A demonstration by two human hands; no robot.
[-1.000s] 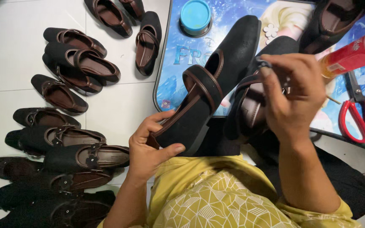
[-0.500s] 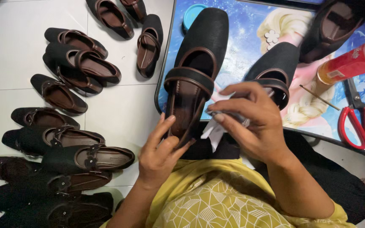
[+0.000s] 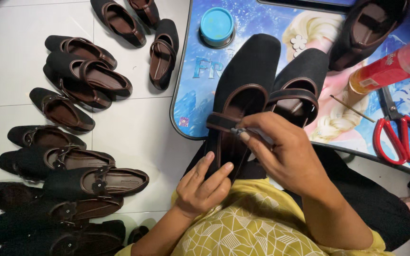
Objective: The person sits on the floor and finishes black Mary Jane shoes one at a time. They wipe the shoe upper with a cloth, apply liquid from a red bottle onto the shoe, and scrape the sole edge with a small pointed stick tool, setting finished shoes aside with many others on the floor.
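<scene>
Black fabric shoe (image 3: 243, 95): square toe, brown lining and strap; held over the lap, toe resting on the edge of the blue picture-printed desk (image 3: 191, 95).
Left hand (image 3: 202, 187): fingers curled around the heel end, gripping it from below.
Right hand (image 3: 288, 151): fingertips pinched on the brown strap near its buckle.
Second matching shoe (image 3: 300, 85): lies just beside the first, touching it.
Handling (judged): light, soft upper, stiffer sole; strap thin and flexible. Best held at heel or sole.
Count on desk: one more black shoe (image 3: 366, 28), one round blue tin (image 3: 217, 23), one red bottle (image 3: 390, 66), one pair of red-handled scissors (image 3: 399, 135).
Floor: roughly a dozen matching black shoes (image 3: 86, 78), lowest ones overlapping, exact count cannot be told.
</scene>
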